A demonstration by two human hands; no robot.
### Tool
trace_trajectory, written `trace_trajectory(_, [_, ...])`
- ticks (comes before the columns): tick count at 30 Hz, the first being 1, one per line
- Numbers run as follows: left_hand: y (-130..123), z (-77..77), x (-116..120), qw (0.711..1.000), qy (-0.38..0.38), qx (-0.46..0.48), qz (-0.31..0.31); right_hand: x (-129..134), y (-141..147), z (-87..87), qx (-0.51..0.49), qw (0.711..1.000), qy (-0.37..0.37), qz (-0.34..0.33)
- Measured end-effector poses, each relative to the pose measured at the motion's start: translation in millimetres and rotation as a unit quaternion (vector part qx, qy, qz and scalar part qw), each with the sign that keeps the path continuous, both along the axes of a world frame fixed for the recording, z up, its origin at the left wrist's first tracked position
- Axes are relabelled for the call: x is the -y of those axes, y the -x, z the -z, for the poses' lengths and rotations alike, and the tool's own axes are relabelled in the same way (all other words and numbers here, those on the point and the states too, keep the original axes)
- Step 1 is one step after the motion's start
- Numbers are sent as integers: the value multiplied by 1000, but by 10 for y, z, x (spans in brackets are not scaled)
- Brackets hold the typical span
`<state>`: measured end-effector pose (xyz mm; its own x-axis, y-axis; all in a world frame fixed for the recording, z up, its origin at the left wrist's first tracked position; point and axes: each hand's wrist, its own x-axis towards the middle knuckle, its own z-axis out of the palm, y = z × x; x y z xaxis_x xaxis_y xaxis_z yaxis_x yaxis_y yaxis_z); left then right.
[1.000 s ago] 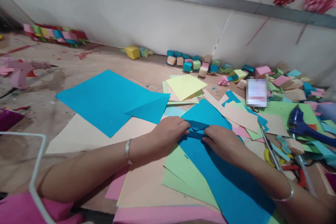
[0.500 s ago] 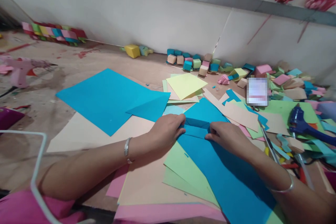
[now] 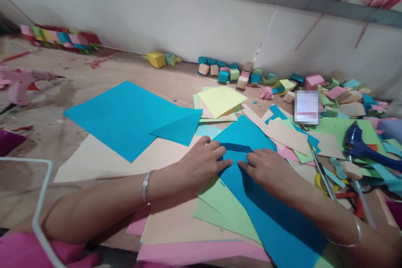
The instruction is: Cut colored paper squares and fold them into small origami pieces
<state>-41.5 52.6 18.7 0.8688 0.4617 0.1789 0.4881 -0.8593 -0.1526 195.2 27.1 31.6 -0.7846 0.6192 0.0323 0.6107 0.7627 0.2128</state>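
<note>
1. head view: the left hand (image 3: 209, 157) has its fingers curled and its thumb stretched out, pinching the left end of a folded blue paper piece (image 3: 236, 154).
2. the right hand (image 3: 265, 169) pinches the right end of the same piece, fingers bent, one digit pointing toward the left thumb; the two tips are near each other but apart.
3. the folded blue paper piece is between the hands, above a long blue sheet (image 3: 279, 222) that runs toward the near edge.
4. green sheets (image 3: 228, 215) lie just left of the long blue sheet, and a pink sheet (image 3: 194, 253) shows at the near edge.
5. farther left is a large blue sheet (image 3: 122, 119); beside it is a pale yellow sheet (image 3: 221, 99).
6. at the right is an upright rectangular object (image 3: 307, 106), its face pixelated, so any writing on it cannot be read.
7. near it lies a blue glue gun (image 3: 361, 144); any lettering there is too small to tell.
8. small coloured paper blocks (image 3: 234, 74) line the wall (image 3: 188, 21).
</note>
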Motion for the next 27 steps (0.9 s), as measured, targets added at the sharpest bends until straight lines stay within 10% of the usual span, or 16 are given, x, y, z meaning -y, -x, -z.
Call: trace_trajectory(27, [-36, -115, 363, 983, 41, -160, -79, 123, 61, -82, 51, 996, 50, 59])
